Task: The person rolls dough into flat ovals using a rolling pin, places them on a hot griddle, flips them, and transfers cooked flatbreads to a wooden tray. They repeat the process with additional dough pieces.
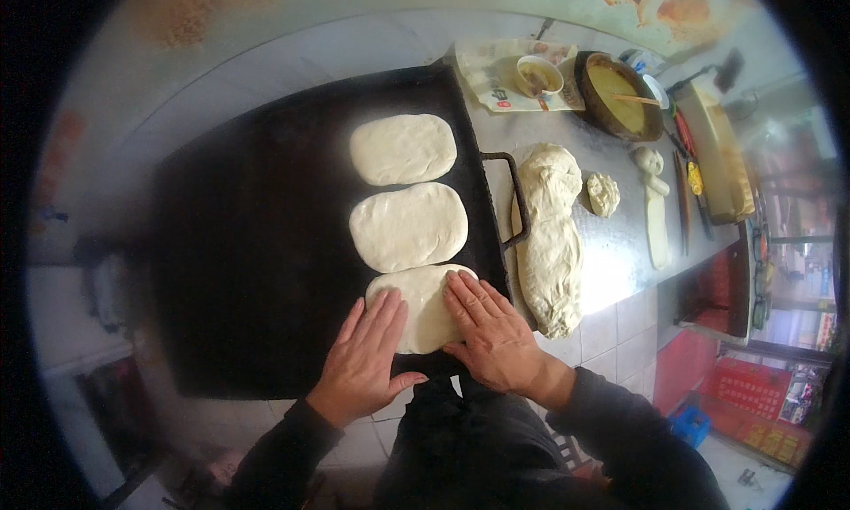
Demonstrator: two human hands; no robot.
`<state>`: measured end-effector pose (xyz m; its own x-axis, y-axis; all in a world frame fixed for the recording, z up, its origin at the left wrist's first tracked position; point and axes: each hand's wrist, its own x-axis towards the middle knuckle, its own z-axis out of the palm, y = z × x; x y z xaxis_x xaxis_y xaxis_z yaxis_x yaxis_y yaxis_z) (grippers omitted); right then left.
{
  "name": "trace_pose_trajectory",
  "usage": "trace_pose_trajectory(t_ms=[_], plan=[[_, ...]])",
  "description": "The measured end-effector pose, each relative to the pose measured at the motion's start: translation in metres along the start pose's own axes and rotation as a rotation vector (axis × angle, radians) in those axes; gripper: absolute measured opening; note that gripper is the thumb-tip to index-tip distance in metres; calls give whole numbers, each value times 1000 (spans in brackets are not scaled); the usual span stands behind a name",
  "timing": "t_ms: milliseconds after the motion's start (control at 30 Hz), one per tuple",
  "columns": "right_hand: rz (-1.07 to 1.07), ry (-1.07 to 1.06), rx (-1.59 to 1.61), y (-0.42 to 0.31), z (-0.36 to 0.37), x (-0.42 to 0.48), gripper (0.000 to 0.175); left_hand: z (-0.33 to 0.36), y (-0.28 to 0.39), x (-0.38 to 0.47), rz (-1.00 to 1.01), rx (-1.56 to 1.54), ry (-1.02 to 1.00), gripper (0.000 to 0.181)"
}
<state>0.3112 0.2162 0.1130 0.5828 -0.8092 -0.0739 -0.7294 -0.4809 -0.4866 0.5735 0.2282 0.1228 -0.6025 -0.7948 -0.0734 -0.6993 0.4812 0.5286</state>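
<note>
My left hand (pixel 370 350) lies flat, palm down, with its fingertips on the left side of the nearest flattened dough piece (pixel 425 311). On that same piece's right side rests my right hand (pixel 488 331), palm down with fingers spread a little. Neither hand grips anything. The dough sits near the front edge of a large black griddle (pixel 265 244). Beyond it, in a column, are a middle dough piece (pixel 410 228) and a far dough piece (pixel 403 150), both rounded oblongs. The middle piece almost touches the nearest one.
An iron handle (pixel 518 198) juts from the griddle's right side over a metal counter (pixel 604 244). There lie a long dough mass (pixel 550 264), a small dough lump (pixel 603 195) and a narrow dough strip (pixel 656 224). Behind stand a bowl of yellowish liquid (pixel 617 98) and a small cup (pixel 539 76).
</note>
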Motion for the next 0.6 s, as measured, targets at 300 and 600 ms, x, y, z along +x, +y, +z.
trace_pose_trajectory(t_ms=[300, 600], plan=[[132, 234, 303, 31, -49, 9, 51, 2, 7, -24, -134, -210, 283, 66], [462, 88, -292, 136, -13, -28, 79, 20, 57, -42, -352, -277, 458, 47]])
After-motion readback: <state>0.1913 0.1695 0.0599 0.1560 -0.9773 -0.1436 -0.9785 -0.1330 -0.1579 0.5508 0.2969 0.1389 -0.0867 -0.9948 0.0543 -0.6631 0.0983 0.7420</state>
